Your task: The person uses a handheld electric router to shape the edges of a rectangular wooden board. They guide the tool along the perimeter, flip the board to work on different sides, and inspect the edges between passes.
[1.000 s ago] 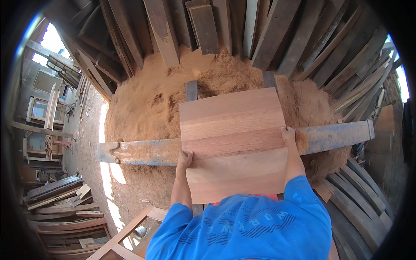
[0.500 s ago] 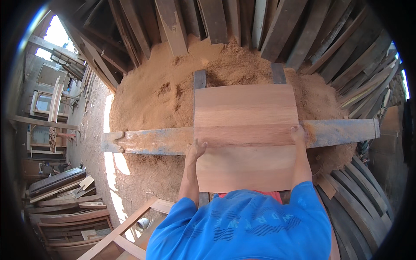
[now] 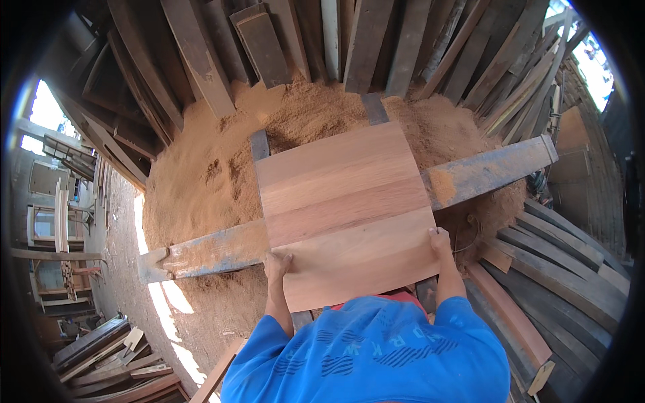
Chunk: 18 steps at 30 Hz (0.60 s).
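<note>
Though broad, panel between fingers

Board: wood, smooth and flat, not shiny
Beam: worn blue paint, scratched and dusty; can't tell if it is wood or metal underneath
Sawdust: tiny wood bits, soft and powdery, bumpy on top
Planks: old wood, dull and rough
Shirt: cloth, soft and wrinkly, no shine, with a print
Floor: dusty, rough, dull
</note>
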Available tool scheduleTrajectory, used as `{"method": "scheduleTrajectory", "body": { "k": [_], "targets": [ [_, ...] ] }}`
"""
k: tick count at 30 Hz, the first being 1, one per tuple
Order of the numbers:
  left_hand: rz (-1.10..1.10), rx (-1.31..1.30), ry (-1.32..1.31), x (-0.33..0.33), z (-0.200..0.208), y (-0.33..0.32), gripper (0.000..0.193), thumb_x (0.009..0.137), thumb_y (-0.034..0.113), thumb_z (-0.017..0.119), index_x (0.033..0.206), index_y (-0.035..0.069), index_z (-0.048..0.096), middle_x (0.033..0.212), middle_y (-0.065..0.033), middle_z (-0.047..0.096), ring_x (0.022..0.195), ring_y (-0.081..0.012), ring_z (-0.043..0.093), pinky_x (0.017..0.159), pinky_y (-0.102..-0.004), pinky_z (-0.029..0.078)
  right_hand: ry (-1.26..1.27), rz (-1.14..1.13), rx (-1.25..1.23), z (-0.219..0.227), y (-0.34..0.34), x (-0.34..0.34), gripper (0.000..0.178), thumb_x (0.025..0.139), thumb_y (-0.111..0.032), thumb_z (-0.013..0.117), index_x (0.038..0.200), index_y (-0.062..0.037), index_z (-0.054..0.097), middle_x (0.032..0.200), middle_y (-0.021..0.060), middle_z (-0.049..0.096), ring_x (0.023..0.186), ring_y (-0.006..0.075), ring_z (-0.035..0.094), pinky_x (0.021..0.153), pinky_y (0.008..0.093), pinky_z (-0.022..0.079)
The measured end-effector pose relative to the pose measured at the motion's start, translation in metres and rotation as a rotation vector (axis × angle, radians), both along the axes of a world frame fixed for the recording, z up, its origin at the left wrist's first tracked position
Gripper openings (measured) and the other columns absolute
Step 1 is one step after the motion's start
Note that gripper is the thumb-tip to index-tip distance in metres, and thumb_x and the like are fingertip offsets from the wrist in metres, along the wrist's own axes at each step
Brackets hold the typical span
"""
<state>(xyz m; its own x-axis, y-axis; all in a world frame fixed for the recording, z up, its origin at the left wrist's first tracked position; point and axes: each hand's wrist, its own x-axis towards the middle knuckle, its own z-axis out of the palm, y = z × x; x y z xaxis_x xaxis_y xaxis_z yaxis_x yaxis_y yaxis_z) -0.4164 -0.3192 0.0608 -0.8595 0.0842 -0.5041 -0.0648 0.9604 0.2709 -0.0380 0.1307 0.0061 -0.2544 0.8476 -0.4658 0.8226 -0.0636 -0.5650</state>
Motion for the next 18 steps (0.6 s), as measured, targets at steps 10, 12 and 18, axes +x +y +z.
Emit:
{"method": "scheduleTrajectory", "body": {
  "k": [10, 12, 18],
  "targets": [
    [0.085, -0.064, -0.041, 0.032, 0.013, 0.007, 0.094, 0.079, 0.045, 0.085, 0.144, -0.006, 0.042, 0.137, -0.0357, 0.056, 0.128, -0.0488, 0.056, 0.109, -0.0501, 0.047, -0.085, 0.094, 0.079, -0.006, 0.012, 0.015, 0.039, 0.098, -0.034, 0.066, 0.110, 0.0030, 0.070, 0.108, 0.0279, 0.072, 0.106, 0.0445, 0.069, 0.088, 0.0480, 0.053],
    [0.084, -0.059, -0.020, 0.031, 0.011, 0.006, 0.092, 0.079, 0.047, 0.086, 0.143, -0.005, 0.043, 0.136, -0.0351, 0.057, 0.127, -0.0485, 0.057, 0.108, -0.0502, 0.048, -0.108, 0.087, 0.035, -0.003, 0.018, 0.015, 0.040, 0.098, -0.035, 0.066, 0.111, 0.0025, 0.070, 0.110, 0.0283, 0.071, 0.109, 0.0453, 0.068, 0.090, 0.0490, 0.052],
    [0.057, -0.050, -0.030, 0.031, 0.014, 0.010, 0.092, 0.078, 0.049, 0.086, 0.140, -0.005, 0.046, 0.135, -0.0333, 0.057, 0.125, -0.0475, 0.059, 0.105, -0.0501, 0.050, -0.193, -0.047, 0.120, 0.003, 0.000, 0.006, 0.044, 0.099, -0.040, 0.064, 0.120, -0.0023, 0.068, 0.118, 0.0257, 0.070, 0.115, 0.0437, 0.065, 0.097, 0.0496, 0.051]
  ]
}}
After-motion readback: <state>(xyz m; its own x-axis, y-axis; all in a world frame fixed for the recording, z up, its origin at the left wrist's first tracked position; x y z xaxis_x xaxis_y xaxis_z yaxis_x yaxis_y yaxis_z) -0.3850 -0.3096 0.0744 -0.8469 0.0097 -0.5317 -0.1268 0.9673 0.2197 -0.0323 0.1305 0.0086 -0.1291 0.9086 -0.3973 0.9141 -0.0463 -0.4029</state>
